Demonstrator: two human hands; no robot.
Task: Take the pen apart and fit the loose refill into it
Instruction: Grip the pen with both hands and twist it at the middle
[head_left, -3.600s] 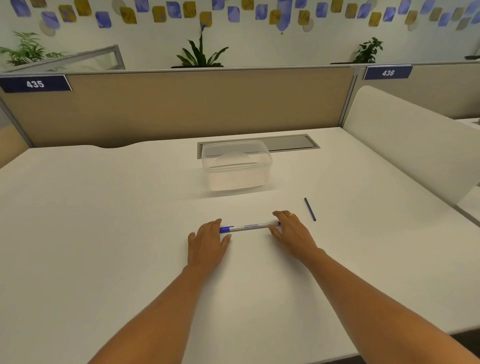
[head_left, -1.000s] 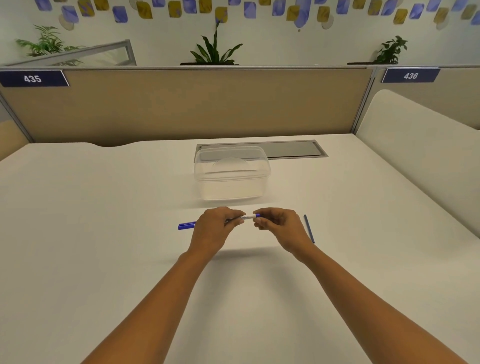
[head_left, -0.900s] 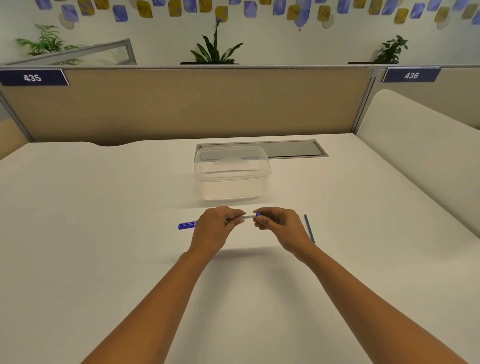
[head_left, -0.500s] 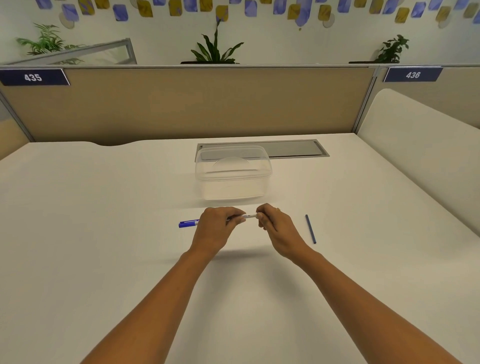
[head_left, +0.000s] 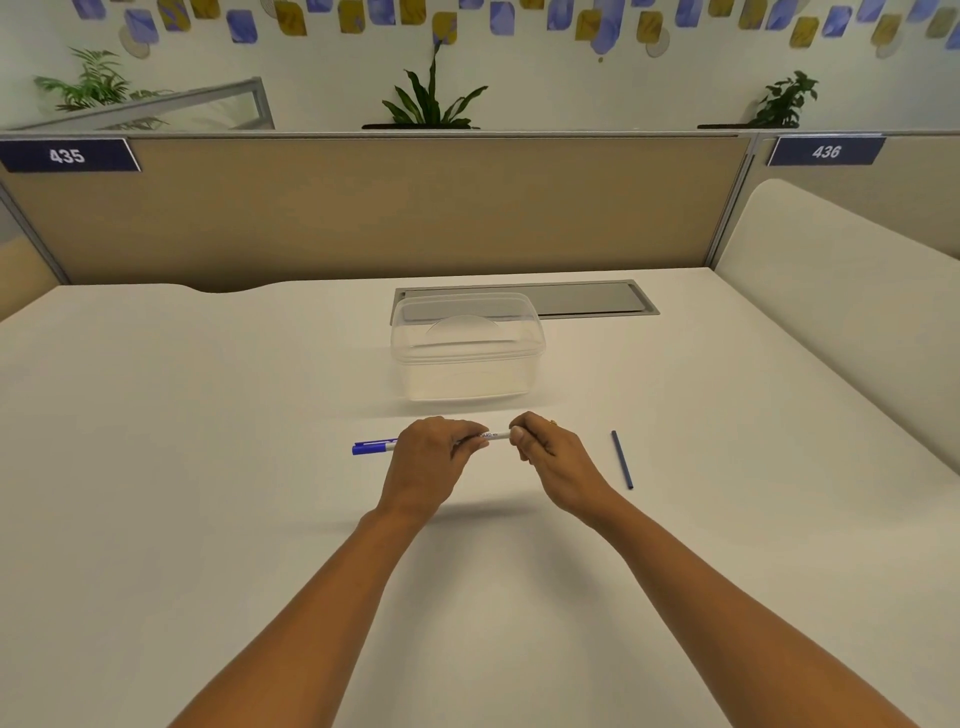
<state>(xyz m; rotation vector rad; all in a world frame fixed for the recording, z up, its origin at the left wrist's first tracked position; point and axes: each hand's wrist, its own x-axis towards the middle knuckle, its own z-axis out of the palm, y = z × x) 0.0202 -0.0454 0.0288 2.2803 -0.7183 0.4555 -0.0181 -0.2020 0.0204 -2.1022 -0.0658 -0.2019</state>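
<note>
Grips pen (head_left: 494, 435) with left hand (head_left: 428, 460) curled round barrel, right hand (head_left: 553, 457) fingers (head_left: 519, 434) pinching the other end, hiding that tip. Shows refill (head_left: 622, 459) apart rightward, well inside surface (head_left: 208, 467) edges.

clear lidded box (head_left: 467, 353) | grey desk hatch (head_left: 592, 299) | signs 435 (head_left: 67, 155), 436 (head_left: 826, 151)

Both forearms (head_left: 311, 613) are bare, and a small gold ring (head_left: 553, 422) sits on the right grip (head_left: 558, 457).
</note>
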